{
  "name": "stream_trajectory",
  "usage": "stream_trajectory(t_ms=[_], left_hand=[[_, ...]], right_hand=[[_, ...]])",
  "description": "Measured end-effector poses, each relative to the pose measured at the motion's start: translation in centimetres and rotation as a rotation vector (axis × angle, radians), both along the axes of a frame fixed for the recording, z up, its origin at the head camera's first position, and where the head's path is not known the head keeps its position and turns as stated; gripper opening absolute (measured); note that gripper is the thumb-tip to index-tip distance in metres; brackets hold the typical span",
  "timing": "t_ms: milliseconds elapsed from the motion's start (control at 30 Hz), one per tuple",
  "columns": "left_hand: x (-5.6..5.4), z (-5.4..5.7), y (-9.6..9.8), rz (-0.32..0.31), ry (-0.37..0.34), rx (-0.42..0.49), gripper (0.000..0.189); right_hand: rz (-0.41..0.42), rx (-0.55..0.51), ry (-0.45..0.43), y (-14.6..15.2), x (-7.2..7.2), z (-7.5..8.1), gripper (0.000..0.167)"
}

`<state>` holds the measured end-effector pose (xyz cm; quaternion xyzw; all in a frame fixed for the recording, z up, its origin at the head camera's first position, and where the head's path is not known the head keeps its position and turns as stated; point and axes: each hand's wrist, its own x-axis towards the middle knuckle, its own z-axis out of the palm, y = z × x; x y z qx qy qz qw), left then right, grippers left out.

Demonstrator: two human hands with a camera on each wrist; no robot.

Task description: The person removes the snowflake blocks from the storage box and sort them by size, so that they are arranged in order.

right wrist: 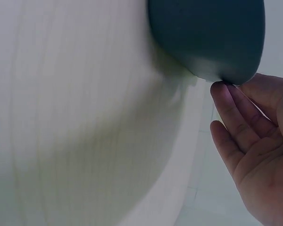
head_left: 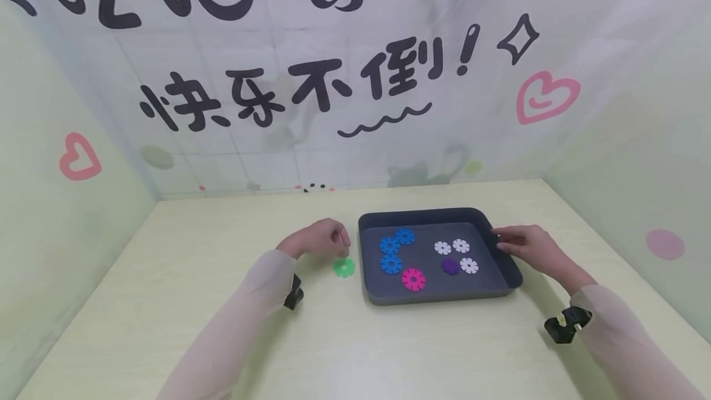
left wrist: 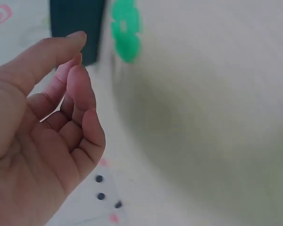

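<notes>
A green notched plastic disc (head_left: 344, 267) lies on the table just left of a dark grey tray (head_left: 439, 297). Right over that disc hovers my left hand (head_left: 321, 238), its fingers loosely bent. The left wrist view shows nothing between thumb and fingertips, with the green disc (left wrist: 126, 29) apart from them. On the other side, my right hand (head_left: 534, 249) pinches the tray's right rim; in the right wrist view, its fingertips (right wrist: 220, 92) meet the tray wall (right wrist: 210, 42). Inside the tray lie three blue discs (head_left: 390, 263), a pink disc (head_left: 413, 279), a purple disc (head_left: 450, 266) and three white discs (head_left: 469, 265).
The pale wooden table (head_left: 355, 350) carries the tray right of its middle. Behind it rises a white printed backdrop (head_left: 311, 159) with black lettering, and light panels close in both sides. Each wrist wears a black camera mount (head_left: 566, 324).
</notes>
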<state>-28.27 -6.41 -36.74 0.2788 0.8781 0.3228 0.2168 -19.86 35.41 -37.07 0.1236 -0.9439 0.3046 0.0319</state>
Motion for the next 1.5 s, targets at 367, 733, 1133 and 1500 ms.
stream_trajectory(t_ms=[367,733,1133,1500], left_hand=[[0.8,2.7,6.5,-0.174,0.073,0.011,0.021],[1.0,2.2,12.3,-0.322,0.020,-0.142,0.023],[1.5,1.4,14.8,-0.369,-0.105,-0.286,0.025],[2.1,1.7,15.1,-0.343,-0.144,-0.368,0.033]], right_hand=[[-0.011,-0.009,0.008,0.1,0.2,-0.1,0.035],[-0.008,-0.021,0.008,0.0,0.1,-0.2,0.034],[-0.009,-0.021,0.015,0.4,0.1,-0.3,0.032],[-0.014,-0.029,0.012,0.2,0.2,-0.2,0.033]])
